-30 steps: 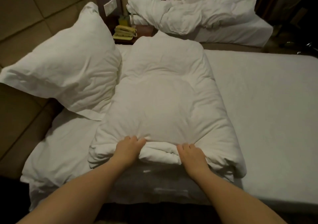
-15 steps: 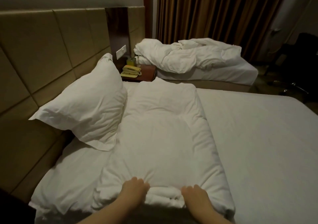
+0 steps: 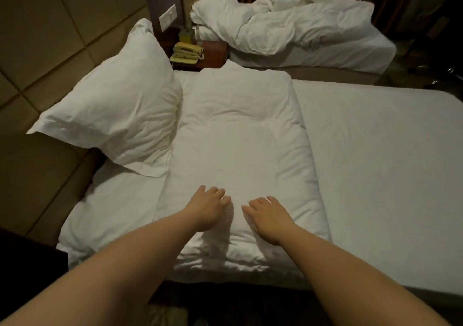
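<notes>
A folded white duvet (image 3: 240, 135) lies lengthwise across the near bed (image 3: 388, 162), beside a white pillow (image 3: 120, 107) propped against the padded headboard. My left hand (image 3: 208, 209) and my right hand (image 3: 269, 215) lie side by side on top of the duvet's near end, fingers spread and fairly straight, holding nothing. Both forearms reach in from the bottom of the view.
A padded headboard (image 3: 50, 50) runs along the left. A nightstand (image 3: 210, 55) with a yellow telephone (image 3: 186, 52) stands between the beds. The far bed (image 3: 338, 50) carries a crumpled white duvet (image 3: 275, 22). Curtains hang behind it. A dark object (image 3: 27, 263) sits at the lower left.
Both hands let go of the duvet's near folded edge and moved forward onto its top, fingers now spread flat. The view tilted up and then back down.
</notes>
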Demonstrator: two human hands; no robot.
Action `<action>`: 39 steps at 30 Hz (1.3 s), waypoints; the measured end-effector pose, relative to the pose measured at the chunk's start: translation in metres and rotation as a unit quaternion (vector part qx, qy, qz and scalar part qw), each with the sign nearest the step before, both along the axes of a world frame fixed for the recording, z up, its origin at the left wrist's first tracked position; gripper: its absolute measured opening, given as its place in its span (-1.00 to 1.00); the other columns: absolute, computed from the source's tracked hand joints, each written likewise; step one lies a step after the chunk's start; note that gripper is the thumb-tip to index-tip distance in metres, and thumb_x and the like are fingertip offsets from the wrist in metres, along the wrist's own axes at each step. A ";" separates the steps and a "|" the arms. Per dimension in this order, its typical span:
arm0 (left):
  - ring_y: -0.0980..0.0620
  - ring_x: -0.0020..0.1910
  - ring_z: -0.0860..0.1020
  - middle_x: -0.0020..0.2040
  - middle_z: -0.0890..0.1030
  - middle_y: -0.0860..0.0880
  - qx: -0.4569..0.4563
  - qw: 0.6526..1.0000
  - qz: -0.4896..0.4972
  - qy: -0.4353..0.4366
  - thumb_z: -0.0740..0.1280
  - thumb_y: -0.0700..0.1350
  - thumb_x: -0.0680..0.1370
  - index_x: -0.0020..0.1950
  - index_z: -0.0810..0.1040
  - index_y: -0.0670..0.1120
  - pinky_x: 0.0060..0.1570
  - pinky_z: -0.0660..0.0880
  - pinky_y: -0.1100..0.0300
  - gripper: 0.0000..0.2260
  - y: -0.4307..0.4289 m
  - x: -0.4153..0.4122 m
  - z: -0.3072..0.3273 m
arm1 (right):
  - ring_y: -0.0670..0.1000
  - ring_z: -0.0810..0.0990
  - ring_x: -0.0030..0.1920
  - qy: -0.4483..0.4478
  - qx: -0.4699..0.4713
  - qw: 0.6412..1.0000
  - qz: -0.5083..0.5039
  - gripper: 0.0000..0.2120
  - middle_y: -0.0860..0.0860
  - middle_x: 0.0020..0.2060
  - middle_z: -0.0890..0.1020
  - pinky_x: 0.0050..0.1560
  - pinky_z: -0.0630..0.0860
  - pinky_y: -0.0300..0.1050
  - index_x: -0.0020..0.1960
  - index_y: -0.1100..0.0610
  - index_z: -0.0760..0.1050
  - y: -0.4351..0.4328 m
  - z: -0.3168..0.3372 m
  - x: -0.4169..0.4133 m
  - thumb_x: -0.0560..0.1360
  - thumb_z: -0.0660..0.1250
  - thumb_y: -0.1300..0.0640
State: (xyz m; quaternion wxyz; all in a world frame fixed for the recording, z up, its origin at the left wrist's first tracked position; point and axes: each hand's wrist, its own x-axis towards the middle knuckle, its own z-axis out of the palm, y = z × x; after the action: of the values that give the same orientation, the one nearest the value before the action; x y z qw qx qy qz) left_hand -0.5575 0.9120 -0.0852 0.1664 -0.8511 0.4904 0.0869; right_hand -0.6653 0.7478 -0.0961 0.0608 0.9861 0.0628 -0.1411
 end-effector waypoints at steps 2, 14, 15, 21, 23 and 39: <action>-0.08 0.46 0.18 0.51 0.19 -0.09 -0.019 0.999 -0.033 0.010 0.05 0.00 0.64 0.53 0.13 -0.04 0.40 0.11 -0.06 -0.55 -0.010 0.015 0.009 | 0.18 0.40 0.32 -0.038 0.023 0.999 0.007 -0.53 0.11 0.35 0.42 0.30 0.31 0.10 0.46 0.10 0.27 -0.008 0.005 0.017 0.61 -0.10 0.04; -0.01 0.53 0.05 0.56 0.10 -0.03 -0.025 0.978 -0.203 0.029 0.02 0.15 0.62 0.57 0.03 -0.05 0.46 -0.08 -0.02 -0.44 -0.091 0.230 -0.019 | 0.02 0.03 0.54 -0.057 0.029 0.997 -0.037 -0.46 -0.05 0.55 0.08 0.50 -0.06 0.05 0.56 -0.04 0.01 -0.102 -0.008 0.209 0.63 -0.04 -0.17; -0.02 0.52 0.07 0.55 0.12 -0.04 -0.033 0.976 -0.211 0.039 0.03 0.14 0.62 0.56 0.06 -0.05 0.46 -0.06 -0.04 -0.45 -0.099 0.254 -0.027 | 0.00 -0.01 0.54 -0.052 0.036 0.997 -0.037 -0.44 -0.06 0.55 0.06 0.51 -0.10 0.04 0.56 -0.03 -0.01 -0.109 -0.014 0.235 0.62 -0.05 -0.18; -0.12 0.29 0.47 0.29 0.52 -0.09 -0.142 0.937 -0.297 0.120 0.05 0.09 0.55 0.36 0.46 -0.12 0.35 0.20 -0.03 -0.51 -0.139 0.335 -0.105 | -0.04 -0.11 0.55 0.024 0.045 0.999 0.000 -0.19 -0.02 0.56 -0.06 0.48 -0.28 0.00 0.57 0.09 -0.16 -0.138 -0.072 0.335 0.49 -0.19 -0.38; -0.07 0.34 0.44 0.33 0.50 -0.08 -0.184 0.930 -0.298 0.113 0.04 0.05 0.58 0.39 0.44 -0.09 0.40 0.10 -0.03 -0.54 -0.145 0.347 -0.134 | -0.02 -0.03 0.55 0.033 0.068 0.997 0.007 -0.16 0.02 0.56 0.00 0.47 -0.28 -0.02 0.57 0.12 -0.11 -0.146 -0.096 0.345 0.46 -0.23 -0.38; -0.06 0.28 0.47 0.27 0.56 -0.08 -0.236 0.947 -0.190 0.110 0.14 0.03 0.53 0.29 0.54 -0.12 0.34 0.19 -0.07 -0.58 -0.142 0.347 -0.239 | 0.02 0.41 0.37 -0.077 0.080 0.994 0.000 -0.36 0.07 0.37 0.46 0.37 0.25 0.10 0.42 0.14 0.35 -0.153 -0.211 0.357 0.45 0.11 -0.19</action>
State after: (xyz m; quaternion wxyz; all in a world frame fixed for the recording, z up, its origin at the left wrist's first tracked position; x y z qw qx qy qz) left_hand -0.2106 0.7698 -0.3237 -0.0807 -0.7420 0.6649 0.0283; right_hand -0.3084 0.5943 -0.3074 -0.0138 0.9958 0.0691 -0.0592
